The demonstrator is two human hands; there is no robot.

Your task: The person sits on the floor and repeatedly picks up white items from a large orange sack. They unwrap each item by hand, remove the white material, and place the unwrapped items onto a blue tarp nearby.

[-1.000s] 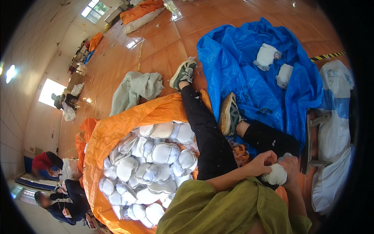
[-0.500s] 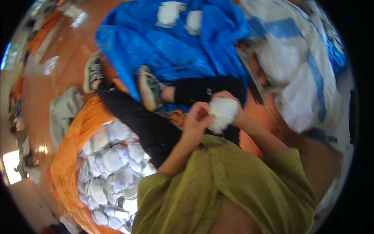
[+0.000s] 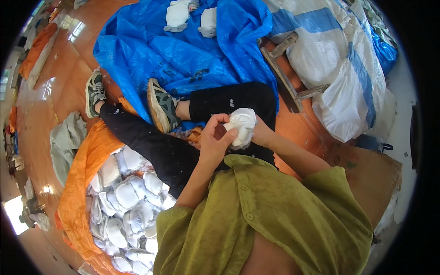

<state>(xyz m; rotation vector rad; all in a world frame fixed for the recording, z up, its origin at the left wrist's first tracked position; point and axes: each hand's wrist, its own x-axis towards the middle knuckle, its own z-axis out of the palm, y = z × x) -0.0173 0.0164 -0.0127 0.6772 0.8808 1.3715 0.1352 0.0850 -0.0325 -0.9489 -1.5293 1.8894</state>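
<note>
A white, padded fabric piece (image 3: 243,123) is held in front of my lap, bunched and partly folded. My left hand (image 3: 214,136) pinches its near left edge between thumb and fingers. From the other side my right hand (image 3: 260,133) grips it, with most of those fingers hidden behind or inside the fabric. Beside my left leg stands an orange sack (image 3: 75,201), full of similar white padded pieces (image 3: 128,192). Two more white pieces, one (image 3: 177,16) left of the other (image 3: 208,22), lie on a blue tarp-like sack (image 3: 142,50) beyond my feet.
A wooden stool or frame (image 3: 285,75) lies right of my knee, against big white sacks with blue stripes (image 3: 341,59). Cardboard (image 3: 366,176) sits at the right. A grey cloth (image 3: 66,142) lies on the reddish floor (image 3: 50,105) at the left. My legs stretch between the sacks.
The white piece has turned and become more bunched, and my left fingers have shifted along its edge. The whole view has moved slightly, bringing surroundings leftward and upward.
</note>
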